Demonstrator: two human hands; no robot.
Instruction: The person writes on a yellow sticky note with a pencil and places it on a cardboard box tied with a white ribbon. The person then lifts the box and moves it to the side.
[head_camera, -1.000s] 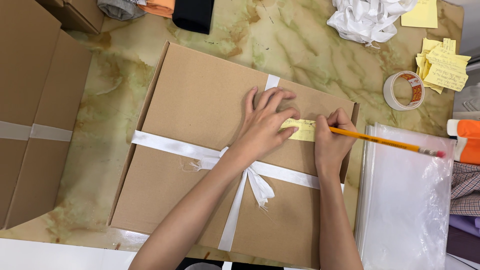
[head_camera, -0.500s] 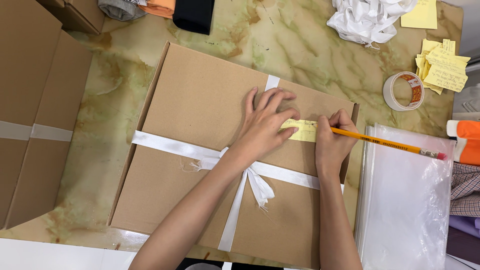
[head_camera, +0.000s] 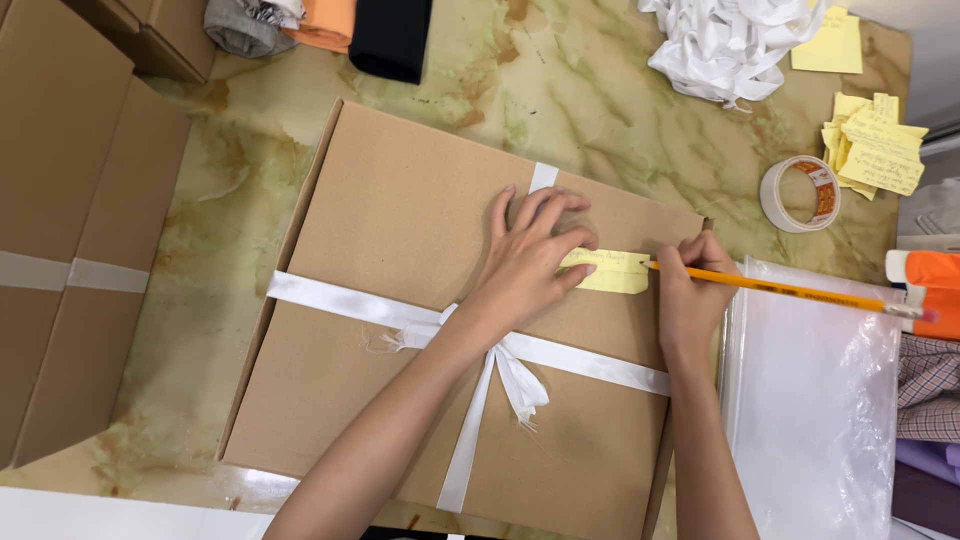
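Observation:
A flat brown cardboard box (head_camera: 400, 230) tied with a white ribbon (head_camera: 330, 302) lies on the marble table. A small yellow sticky note (head_camera: 610, 272) sits on the box's right part. My left hand (head_camera: 530, 262) lies spread flat on the box, fingertips pressing the note's left end. My right hand (head_camera: 690, 290) grips an orange pencil (head_camera: 790, 292), whose tip touches the note's right edge. The ribbon's bow (head_camera: 515, 375) is just below my left wrist.
A roll of tape (head_camera: 800, 195) and a stack of yellow notes (head_camera: 875, 150) lie at the right. White crumpled ribbon (head_camera: 735, 40) is at the top. A clear plastic bag (head_camera: 815, 400) sits right of the box, another taped carton (head_camera: 70, 230) at left, folded clothes (head_camera: 320, 25) at the top.
The pencil tip has shifted slightly along the note; both hands otherwise stay in place on the box.

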